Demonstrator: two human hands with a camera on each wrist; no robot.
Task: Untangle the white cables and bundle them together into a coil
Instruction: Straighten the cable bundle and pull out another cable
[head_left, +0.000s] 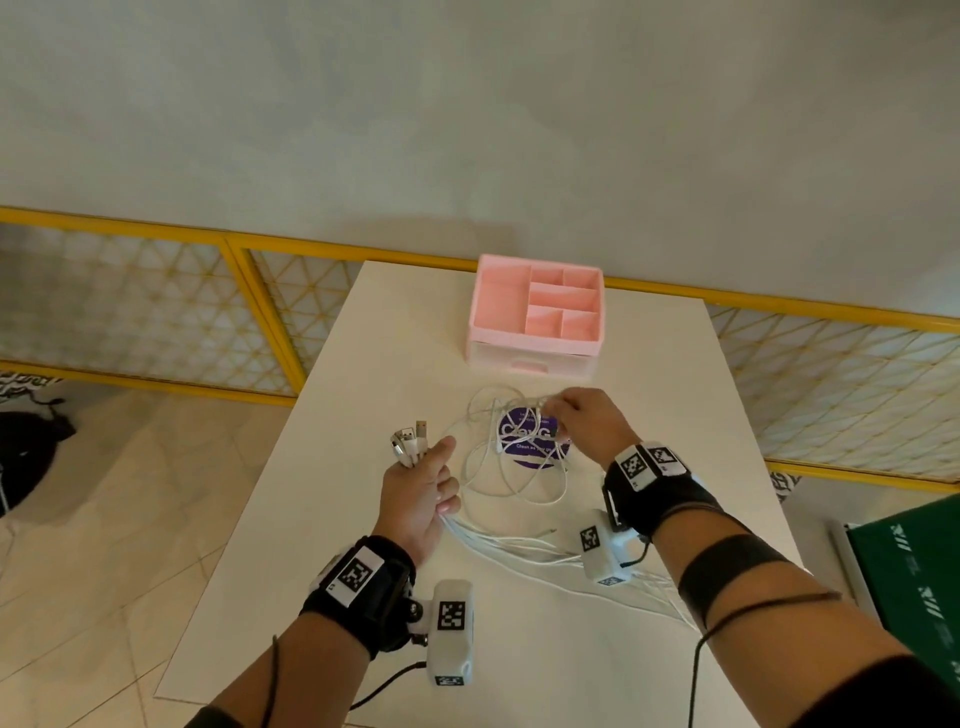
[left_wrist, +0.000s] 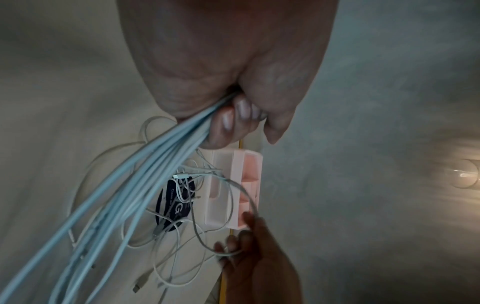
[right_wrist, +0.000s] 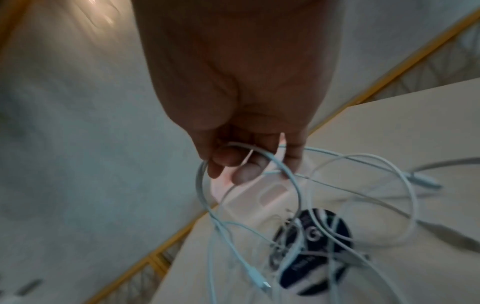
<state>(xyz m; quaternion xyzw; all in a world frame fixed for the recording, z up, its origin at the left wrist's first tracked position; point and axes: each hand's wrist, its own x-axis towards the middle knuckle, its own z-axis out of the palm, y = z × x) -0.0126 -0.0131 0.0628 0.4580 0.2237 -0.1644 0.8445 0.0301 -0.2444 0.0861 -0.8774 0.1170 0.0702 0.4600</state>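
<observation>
Fingers of the left hand (head_left: 418, 493) curl around one bunch of white cables (head_left: 511, 470), four plugs poking above the fist. Right hand (head_left: 589, 423) pinches one loop above the tangle on the table (head_left: 649, 374).

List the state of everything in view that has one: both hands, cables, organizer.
left hand: gripping a bunch of white cables, plug ends sticking up past the fingers
right hand: pinching one cable loop, lifted off the table
white cables: still a loose tangle, not coiled
pink organizer: upright, top compartments empty, drawer closed
purple sticker: flat on the table, partly under cables
</observation>
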